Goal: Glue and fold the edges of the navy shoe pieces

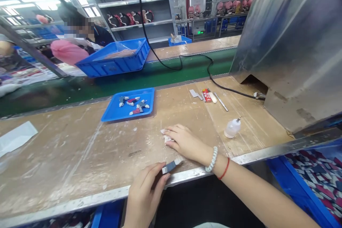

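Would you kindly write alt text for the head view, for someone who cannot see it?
A person's left hand holds a small grey-and-white piece near the edge of a worktable, while the right hand rests on a crumpled white scrap. A blue tray holding small grey, red and white parts lies farther back; a bottle stands to the right.

White wad partly behind fingers
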{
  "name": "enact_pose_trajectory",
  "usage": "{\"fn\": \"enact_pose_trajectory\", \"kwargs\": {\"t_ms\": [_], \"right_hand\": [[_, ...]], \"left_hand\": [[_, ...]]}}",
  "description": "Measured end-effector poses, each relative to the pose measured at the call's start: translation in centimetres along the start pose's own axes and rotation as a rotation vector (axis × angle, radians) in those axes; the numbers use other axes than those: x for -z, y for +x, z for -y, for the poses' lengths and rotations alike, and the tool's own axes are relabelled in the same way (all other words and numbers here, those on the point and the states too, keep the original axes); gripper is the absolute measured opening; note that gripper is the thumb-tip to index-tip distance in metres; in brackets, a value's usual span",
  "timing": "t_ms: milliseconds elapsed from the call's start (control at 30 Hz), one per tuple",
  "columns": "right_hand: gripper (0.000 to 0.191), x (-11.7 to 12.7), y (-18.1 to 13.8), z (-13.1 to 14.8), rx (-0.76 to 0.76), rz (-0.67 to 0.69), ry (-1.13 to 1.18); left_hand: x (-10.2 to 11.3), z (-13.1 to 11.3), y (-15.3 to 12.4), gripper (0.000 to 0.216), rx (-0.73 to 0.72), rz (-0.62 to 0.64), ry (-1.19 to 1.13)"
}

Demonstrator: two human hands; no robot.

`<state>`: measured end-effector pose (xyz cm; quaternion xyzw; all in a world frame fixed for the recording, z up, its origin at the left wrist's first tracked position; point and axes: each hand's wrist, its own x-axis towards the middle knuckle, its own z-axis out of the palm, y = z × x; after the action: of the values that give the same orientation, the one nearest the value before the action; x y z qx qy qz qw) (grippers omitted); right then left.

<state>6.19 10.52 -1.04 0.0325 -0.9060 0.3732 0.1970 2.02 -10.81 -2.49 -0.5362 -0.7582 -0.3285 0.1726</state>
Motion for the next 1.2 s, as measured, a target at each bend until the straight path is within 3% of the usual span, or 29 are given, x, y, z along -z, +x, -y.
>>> {"fn": "enact_pose_trajectory", "kwargs": {"t_ms": [133,267,367,433,633,867,1033,1200], "right_hand": [[0.007,0.4,0.1,-0.4,-0.015,0.023,-0.034],[0.011,2.6,-2.4,1.1,-0.02,-0.015,0.045],[0.007,3.4,-4.5,2.5,0.031,0.154,0.183],[0.009,3.2,-5.3,3.0,0.035,0.234,0.225],[0.007,1.5,-5.0,2.9,-0.045,0.245,0.318],[0.017,0.2,-5.0,3.8,-0.228,0.099,0.353],[0.011,-0.7,-5.0,3.1,-0.318,-0.001,0.36],[0.007,-0.2,-4.9,1.9,-0.373,-0.074,0.461]], "left_hand": [[-0.3,0.5,-0.6,0.019,0.007,0.099,-0.028],[-0.7,0.8,-0.6,0.019,-0.001,0.103,-0.057],[-0.7,0.7,-0.5,0.019,-0.006,0.107,-0.079],[-0.7,0.6,-0.5,0.019,-0.008,0.112,-0.089],[-0.9,0.6,-0.7,0.02,-0.01,0.108,-0.117],[-1.0,0.6,-0.6,0.02,-0.02,0.111,-0.139],[-0.9,0.4,-0.5,0.019,-0.02,0.119,-0.144],[-1.0,0.3,-0.6,0.019,0.0,0.13,-0.131]]}}
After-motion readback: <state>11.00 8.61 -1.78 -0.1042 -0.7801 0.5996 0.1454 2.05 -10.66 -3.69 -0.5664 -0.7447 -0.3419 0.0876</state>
